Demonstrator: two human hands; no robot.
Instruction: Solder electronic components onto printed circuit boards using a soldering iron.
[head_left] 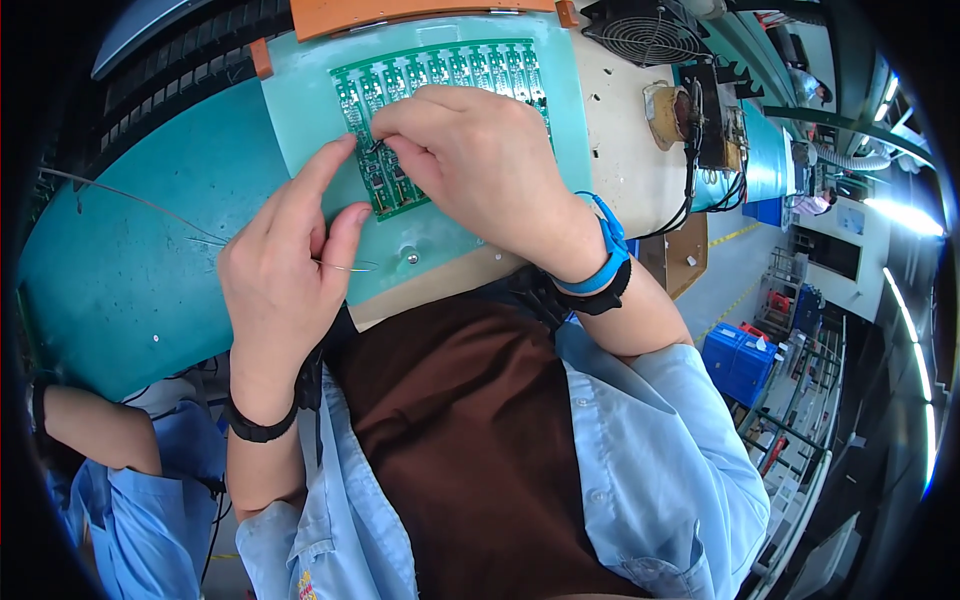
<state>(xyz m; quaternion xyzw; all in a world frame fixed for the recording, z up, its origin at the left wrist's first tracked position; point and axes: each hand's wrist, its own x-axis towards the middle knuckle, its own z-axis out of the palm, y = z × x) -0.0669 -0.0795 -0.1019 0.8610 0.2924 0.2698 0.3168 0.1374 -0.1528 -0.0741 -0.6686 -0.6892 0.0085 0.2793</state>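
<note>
A green circuit board panel (440, 68), split into several narrow strips with small parts on them, lies on a pale green sheet (300, 110). Over its left part, my right hand (480, 160) is closed in a pinch on a small black part (377, 146) touching or just above the board; its exact kind is hidden by the fingers. My left hand (285, 255) is at the panel's left edge, index finger stretched to the board and thumb apart. A thin silvery wire (345, 267), like solder wire, passes through its curled fingers and trails off to the left.
An orange bar (420, 14) borders the sheet at the back. A black fan (645, 35) and a bench device with cables (715, 120) stand at the back right. At lower left, another person's arm (105, 430) is close to the teal bench mat (150, 270).
</note>
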